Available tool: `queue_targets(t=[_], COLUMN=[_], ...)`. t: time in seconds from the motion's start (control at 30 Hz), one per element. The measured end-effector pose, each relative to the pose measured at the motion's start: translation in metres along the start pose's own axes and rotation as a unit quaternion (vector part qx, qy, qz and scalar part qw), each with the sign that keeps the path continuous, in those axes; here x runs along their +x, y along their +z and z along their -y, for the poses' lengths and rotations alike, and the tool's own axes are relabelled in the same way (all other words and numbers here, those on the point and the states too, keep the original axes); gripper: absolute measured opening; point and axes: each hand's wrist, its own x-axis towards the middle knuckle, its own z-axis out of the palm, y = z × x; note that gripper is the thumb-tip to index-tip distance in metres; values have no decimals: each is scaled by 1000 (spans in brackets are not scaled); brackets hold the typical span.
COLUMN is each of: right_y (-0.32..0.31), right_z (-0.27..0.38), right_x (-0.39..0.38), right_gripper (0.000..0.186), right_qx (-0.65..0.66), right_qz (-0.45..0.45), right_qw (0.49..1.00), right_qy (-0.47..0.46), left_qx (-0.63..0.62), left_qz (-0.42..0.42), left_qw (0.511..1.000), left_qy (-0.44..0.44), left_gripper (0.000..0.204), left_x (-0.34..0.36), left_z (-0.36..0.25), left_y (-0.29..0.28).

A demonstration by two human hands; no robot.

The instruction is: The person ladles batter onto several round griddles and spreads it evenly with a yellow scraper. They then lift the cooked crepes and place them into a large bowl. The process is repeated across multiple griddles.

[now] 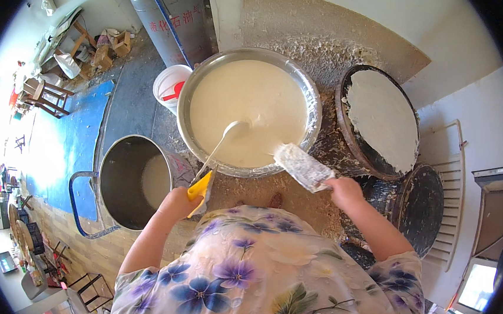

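Note:
A wide metal basin [313, 119] holds a cream-coloured liquid batter [233, 90]. My left hand [172, 205] is closed on a long-handled ladle [219, 144], whose pale bowl end rests in the batter. A yellow flat piece [200, 192] like a scraper is in that same hand, its other end partly hidden. My right hand [346, 194] grips a flat tool like a wide brush [305, 168], caked in white, its tip over the basin's near right rim. Whether that tip touches the batter is unclear.
A deep metal pot [126, 176] with pale liquid stands left, beside a bent blue metal frame [75, 202]. Behind are a white bucket [166, 78] with a red item and a grey gas cylinder [167, 20]. Right are a round white-coated vessel [384, 117] and a dark drum [422, 206].

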Motion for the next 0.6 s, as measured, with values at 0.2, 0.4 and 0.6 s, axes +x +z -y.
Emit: queue_targets(t=[0.2, 0.4, 0.6], right_y=[2, 105, 182], right_z=[1, 27, 42], right_x=[-3, 91, 45], right_gripper=[26, 26, 39], right_qx=[257, 502, 693], right_qz=[-65, 104, 142], right_qw=[964, 842, 666], right_qy=[29, 165, 239], left_qx=[-94, -93, -133], left_qz=[-4, 5, 40], left_qw=[995, 993, 984], left_qy=[24, 71, 109], left_gripper=[57, 57, 53], left_x=[-5, 24, 46], left_z=[28, 37, 22], left_y=[5, 13, 25])
